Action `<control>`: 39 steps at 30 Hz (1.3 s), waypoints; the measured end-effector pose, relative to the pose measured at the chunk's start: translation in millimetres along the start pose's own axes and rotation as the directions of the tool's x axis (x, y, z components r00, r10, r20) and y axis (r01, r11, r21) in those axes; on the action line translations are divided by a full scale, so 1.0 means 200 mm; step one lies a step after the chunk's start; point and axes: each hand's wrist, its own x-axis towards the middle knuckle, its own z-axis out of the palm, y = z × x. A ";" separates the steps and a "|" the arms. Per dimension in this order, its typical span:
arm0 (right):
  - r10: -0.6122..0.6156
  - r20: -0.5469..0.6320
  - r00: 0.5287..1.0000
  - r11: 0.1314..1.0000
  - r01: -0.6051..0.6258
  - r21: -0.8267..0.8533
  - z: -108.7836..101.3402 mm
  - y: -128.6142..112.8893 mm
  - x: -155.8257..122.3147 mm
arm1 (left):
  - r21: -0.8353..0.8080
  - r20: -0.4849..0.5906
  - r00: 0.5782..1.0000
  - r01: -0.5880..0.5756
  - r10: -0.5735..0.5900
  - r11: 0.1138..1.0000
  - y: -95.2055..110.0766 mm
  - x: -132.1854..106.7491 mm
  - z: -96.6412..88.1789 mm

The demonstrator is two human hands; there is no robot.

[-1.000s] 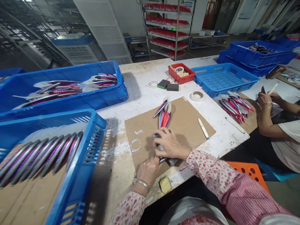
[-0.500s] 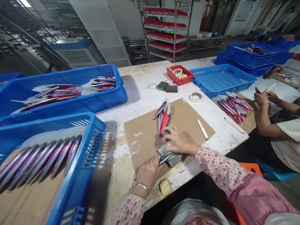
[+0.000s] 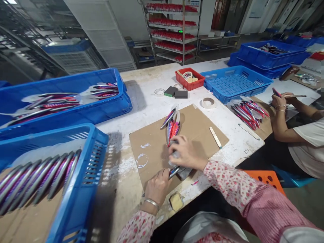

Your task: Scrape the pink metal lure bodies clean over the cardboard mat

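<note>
Right hand shifted, cupping block, left gripping lure

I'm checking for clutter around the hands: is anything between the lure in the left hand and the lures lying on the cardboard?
Yes: the right hand, its fingers around a grey object, is between the held lure and the lying lures, above the cardboard.

Single head-worn cam looks forward and down, close over bare left hand, bare right hand, scuffed white worktable.
</note>
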 end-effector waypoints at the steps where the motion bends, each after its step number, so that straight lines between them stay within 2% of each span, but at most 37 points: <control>1: -0.048 0.021 0.999 0.999 0.048 0.003 0.02 -0.03 0.01 | 0.018 0.007 1.000 0.018 -0.019 1.000 0.00 0.00 0.00; 3: -0.048 0.006 0.999 0.999 0.048 0.018 0.02 -0.03 0.03 | 0.022 0.026 0.998 0.048 -0.049 0.999 0.01 0.00 -0.02; 5: 0.118 -0.120 0.986 0.993 -0.115 0.033 -0.02 0.06 0.02 | -0.056 0.030 0.997 0.077 -0.076 0.995 0.03 -0.02 -0.05; 7: 0.318 -0.285 0.904 0.948 -0.305 0.092 -0.09 0.19 0.01 | -0.207 0.009 0.996 0.088 -0.088 0.974 0.06 -0.06 -0.08; 9: 0.406 -0.367 0.837 0.914 -0.363 0.183 -0.14 0.29 0.00 | -0.362 -0.022 0.996 0.071 -0.085 0.930 0.10 -0.10 -0.10; 10: 0.410 -0.372 0.833 0.911 -0.355 0.209 -0.16 0.32 -0.01 | -0.420 -0.033 0.997 0.054 -0.075 0.906 0.13 -0.12 -0.11; 12: 0.376 -0.323 0.868 0.925 -0.329 0.192 -0.16 0.32 -0.03 | -0.474 -0.016 0.997 0.064 -0.081 0.878 0.19 -0.14 -0.11; 14: 0.362 -0.242 0.900 0.932 -0.343 0.119 -0.13 0.27 -0.05 | -0.451 0.032 0.991 0.128 -0.127 0.883 0.24 -0.15 -0.11; 18: 0.409 -0.126 0.904 0.910 -0.415 -0.024 -0.04 0.16 -0.12 | -0.334 0.102 0.973 0.231 -0.209 0.914 0.32 -0.13 -0.11; 23: 0.408 -0.015 0.913 0.913 -0.408 -0.024 -0.04 0.12 -0.15 | -0.331 0.146 0.965 0.253 -0.216 0.909 0.34 -0.12 -0.11; 28: 0.446 -0.052 0.894 0.885 -0.449 -0.121 -0.09 0.12 -0.12 | -0.322 0.158 0.960 0.273 -0.233 0.906 0.34 -0.12 -0.12; 33: 0.378 0.056 0.924 0.925 -0.375 -0.057 -0.08 0.10 -0.13 | -0.331 0.158 0.958 0.278 -0.238 0.902 0.34 -0.12 -0.10; 37: 0.425 -0.025 0.905 0.896 -0.425 -0.129 -0.09 0.11 -0.11 | -0.319 0.145 0.957 0.286 -0.251 0.904 0.34 -0.12 -0.09; 39: 0.402 -0.012 0.915 0.909 -0.401 -0.119 -0.09 0.10 -0.13 | -0.321 0.159 0.956 0.286 -0.246 0.903 0.34 -0.12 -0.09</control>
